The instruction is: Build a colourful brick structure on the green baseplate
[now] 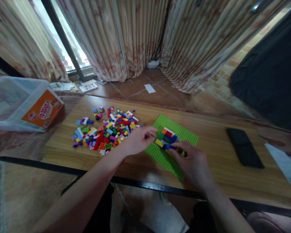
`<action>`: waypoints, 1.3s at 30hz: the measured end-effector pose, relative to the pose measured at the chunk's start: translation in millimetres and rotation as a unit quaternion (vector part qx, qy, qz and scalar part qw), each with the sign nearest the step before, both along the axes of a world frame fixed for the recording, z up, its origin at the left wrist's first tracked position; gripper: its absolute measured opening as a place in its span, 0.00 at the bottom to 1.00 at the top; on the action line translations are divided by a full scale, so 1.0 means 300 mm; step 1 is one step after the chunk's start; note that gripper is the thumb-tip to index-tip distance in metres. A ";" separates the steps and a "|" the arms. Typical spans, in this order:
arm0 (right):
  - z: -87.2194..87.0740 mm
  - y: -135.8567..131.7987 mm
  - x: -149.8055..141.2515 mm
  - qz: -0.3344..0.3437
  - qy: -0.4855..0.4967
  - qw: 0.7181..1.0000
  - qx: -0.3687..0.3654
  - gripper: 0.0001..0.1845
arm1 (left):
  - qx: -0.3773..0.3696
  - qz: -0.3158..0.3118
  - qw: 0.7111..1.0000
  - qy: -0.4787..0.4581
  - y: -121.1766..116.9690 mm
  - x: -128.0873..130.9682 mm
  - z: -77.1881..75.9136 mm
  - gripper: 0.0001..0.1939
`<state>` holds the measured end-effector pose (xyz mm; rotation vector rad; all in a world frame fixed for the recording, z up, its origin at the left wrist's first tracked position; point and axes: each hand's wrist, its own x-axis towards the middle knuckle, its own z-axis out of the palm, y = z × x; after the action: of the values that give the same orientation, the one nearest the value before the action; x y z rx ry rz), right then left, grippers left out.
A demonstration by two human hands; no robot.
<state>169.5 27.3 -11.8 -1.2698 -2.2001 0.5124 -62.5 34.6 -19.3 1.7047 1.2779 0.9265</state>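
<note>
Our right hand (194, 160) pinches a blue brick (169, 146) at the near edge of the multicoloured brick build (168, 136) on the green baseplate (186, 134); our left hand (139, 139), fingers loosely parted, hovers beside it.

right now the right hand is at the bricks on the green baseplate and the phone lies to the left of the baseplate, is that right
Not quite: the phone lies to the right of the green baseplate, as the head view shows. The rest holds: the right hand is at the bricks on the baseplate.
</note>
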 end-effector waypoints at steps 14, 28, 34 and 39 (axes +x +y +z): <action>-0.030 -0.021 -0.056 -0.069 -0.031 0.997 0.015 0.09 | -0.016 0.032 0.996 0.084 -0.007 0.060 0.000 0.15; -0.008 0.030 -0.056 -0.118 0.045 0.969 -0.215 0.11 | -0.030 0.138 0.966 0.215 -0.021 0.160 0.013 0.25; 0.005 0.029 -0.070 -0.111 0.006 0.976 -0.187 0.09 | -0.035 0.141 0.962 0.231 -0.019 0.172 0.017 0.24; 0.006 0.026 -0.068 -0.091 0.006 0.980 -0.176 0.10 | -0.039 0.138 0.965 0.221 -0.016 0.162 0.010 0.25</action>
<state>149.2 35.2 -9.8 -1.6242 -2.0152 0.8598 -13.7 29.8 -16.2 1.7568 1.8585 0.6524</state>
